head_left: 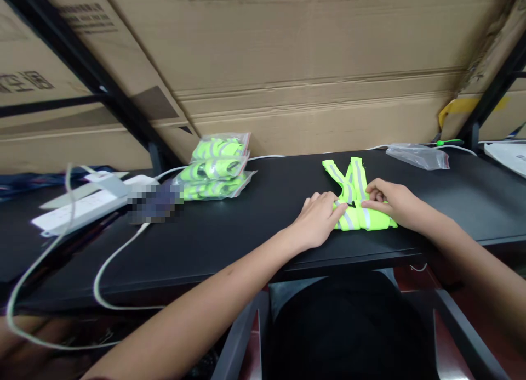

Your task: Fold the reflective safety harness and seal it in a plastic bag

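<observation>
A neon-yellow reflective strap vest (354,189) with grey stripes lies partly folded on the black table (230,232). My left hand (318,220) rests on its left end, fingers curled and pressing the fabric down. My right hand (390,202) pinches the folded strap from the right, fingertips closed on it. Two loose strap ends stick out beyond my hands toward the wall.
A stack of bagged neon vests (216,167) sits at the back left. An empty clear plastic bag (417,155) lies at the back right. A white power strip (88,202) and white cable (110,259) are at left. Cardboard boxes (312,62) line the wall.
</observation>
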A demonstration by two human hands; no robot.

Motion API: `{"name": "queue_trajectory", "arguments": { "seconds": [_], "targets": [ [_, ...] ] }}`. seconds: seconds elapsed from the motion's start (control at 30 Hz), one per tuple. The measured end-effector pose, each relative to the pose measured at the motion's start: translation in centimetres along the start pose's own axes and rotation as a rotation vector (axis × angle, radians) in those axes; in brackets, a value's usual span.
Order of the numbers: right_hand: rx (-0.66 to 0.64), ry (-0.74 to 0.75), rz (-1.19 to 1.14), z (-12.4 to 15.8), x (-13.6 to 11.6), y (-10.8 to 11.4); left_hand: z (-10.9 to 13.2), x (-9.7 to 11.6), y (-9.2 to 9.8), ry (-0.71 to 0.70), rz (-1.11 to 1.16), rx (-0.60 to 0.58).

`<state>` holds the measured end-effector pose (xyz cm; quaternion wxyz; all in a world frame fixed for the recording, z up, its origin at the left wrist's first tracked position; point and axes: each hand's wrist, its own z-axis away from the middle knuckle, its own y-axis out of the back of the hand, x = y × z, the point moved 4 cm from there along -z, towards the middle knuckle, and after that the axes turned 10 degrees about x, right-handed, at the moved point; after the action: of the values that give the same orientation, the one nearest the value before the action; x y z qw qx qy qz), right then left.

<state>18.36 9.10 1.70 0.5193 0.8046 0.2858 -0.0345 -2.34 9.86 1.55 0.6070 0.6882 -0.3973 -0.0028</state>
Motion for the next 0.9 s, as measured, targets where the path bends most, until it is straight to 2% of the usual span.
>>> {"name": "queue_trajectory", "arguments": {
  "seconds": [0.1,0.2,0.27,0.37,0.5,0.63,0.73,0.9],
  "targets": [
    [0.194,0.161,0.24,0.5,-1.1,0.5,-0.2,0.2,0.2,-0.077,-0.05,0.154],
    [0.203,0.398,0.366,1.9,-3.0,1.1,0.5,0.8,0.3,-0.253,-0.137,0.186],
    [0.216,0.473,0.332,3.3,-3.8,1.6,1.5,1.4,0.5,-0.345,-0.177,0.171],
    [0.266,0.486,0.242,6.0,-4.4,1.9,3.5,2.1,0.9,-0.417,-0.208,0.178],
    [0.278,0.412,0.231,9.5,-4.7,1.3,6.4,3.4,0.7,-0.525,-0.326,0.213],
    [0.279,0.417,0.211,10.5,-5.3,1.2,7.9,4.4,0.7,-0.644,-0.351,0.268],
    [0.235,0.375,0.176,8.9,-4.8,1.6,6.6,4.3,1.5,-0.593,-0.265,0.218],
    [0.023,0.183,0.101,3.5,-2.5,1.5,1.8,2.3,1.9,-0.289,-0.024,0.021]
  ]
}}
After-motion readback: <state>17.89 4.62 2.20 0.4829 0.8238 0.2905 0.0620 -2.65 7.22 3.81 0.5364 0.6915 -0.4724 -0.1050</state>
